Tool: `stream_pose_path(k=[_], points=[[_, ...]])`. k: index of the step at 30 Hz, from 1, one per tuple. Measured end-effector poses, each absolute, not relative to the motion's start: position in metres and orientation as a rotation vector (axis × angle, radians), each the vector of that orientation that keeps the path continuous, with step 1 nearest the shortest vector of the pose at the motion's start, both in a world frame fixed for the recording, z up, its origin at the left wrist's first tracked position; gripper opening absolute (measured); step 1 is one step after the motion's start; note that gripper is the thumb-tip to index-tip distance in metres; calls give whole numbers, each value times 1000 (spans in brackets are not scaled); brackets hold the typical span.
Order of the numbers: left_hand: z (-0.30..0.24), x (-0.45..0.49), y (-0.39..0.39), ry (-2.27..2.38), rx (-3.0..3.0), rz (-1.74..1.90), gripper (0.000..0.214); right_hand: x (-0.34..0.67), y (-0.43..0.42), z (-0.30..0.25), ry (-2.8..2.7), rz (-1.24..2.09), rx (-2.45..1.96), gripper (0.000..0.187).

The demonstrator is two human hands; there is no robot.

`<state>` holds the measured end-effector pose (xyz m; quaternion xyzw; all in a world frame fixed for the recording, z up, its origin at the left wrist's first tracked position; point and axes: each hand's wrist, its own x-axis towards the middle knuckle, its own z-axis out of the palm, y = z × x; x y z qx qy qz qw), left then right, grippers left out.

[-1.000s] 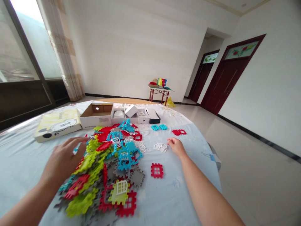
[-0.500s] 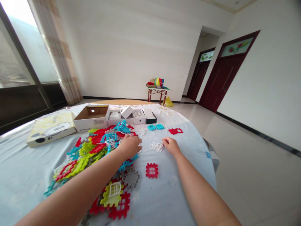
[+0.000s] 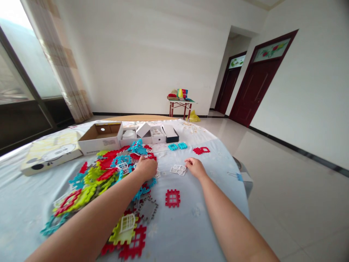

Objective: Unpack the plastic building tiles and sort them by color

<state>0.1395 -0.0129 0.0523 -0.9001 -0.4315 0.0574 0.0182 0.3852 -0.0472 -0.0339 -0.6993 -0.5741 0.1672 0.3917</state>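
Observation:
A heap of flat plastic interlocking tiles (image 3: 109,174) in red, blue, green and grey lies on a pale blue tablecloth (image 3: 188,225). My left hand (image 3: 146,168) rests on the right side of the heap with its fingers curled down over small white window pieces; what they hold is hidden. My right hand (image 3: 194,166) is loosely closed beside a small cluster of white window pieces (image 3: 177,169), its fingertips touching them. A single red tile (image 3: 172,198) lies between my forearms.
Open cardboard boxes (image 3: 100,137) and small white and black boxes (image 3: 158,134) line the table's far side, with a yellow box lid (image 3: 49,154) at left. Two blue tiles (image 3: 177,146) and a red tile (image 3: 201,150) lie apart. The table edge drops off at right.
My left hand swept from the heap's left side across to its right side, near the white pieces. Some tiles at left spread out. My right hand stayed by the white cluster.

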Motion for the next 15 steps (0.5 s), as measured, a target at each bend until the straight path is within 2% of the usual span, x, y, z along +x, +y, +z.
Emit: stream_pose_path(k=[15], points=[[50, 145, -5, -1350, -2841, 256, 27, 383, -50, -29, -1465, 424, -1781, 22]])
